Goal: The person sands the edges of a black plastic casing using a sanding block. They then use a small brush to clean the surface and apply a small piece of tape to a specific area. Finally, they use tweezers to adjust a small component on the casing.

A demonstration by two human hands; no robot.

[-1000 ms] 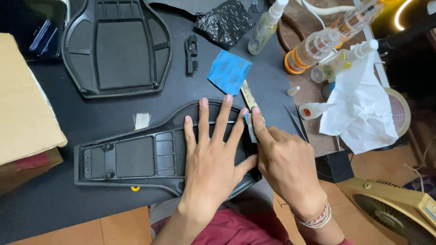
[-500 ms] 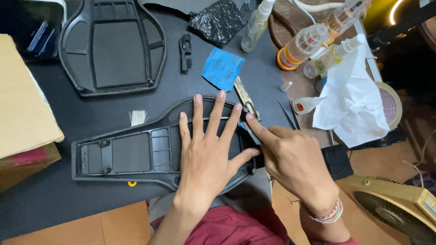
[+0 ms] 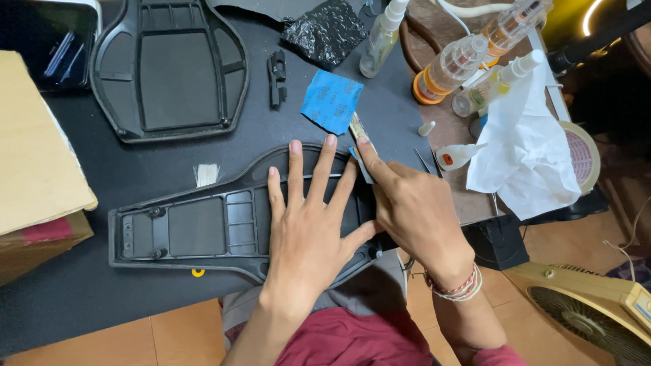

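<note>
Cardboard box [image 3: 34, 163] sits at the left edge of the dark tabletop [image 3: 81, 298]. Beside it, a long black plastic panel [image 3: 196, 227] lies flat near the front edge; a second, wider black panel [image 3: 173, 68] rests behind it. Left hand [image 3: 312, 224] presses on the long panel, grip wide, fingers spread, holding nothing. Right hand [image 3: 413, 210] alongside, forefinger pinning a small blue sandpaper strip [image 3: 361, 165] to the panel's edge. Behind: blue sandpaper sheet [image 3: 331, 100], spray bottles [image 3: 468, 61]. Right: white cloth [image 3: 522, 156], tape roll [image 3: 580, 152].
</note>
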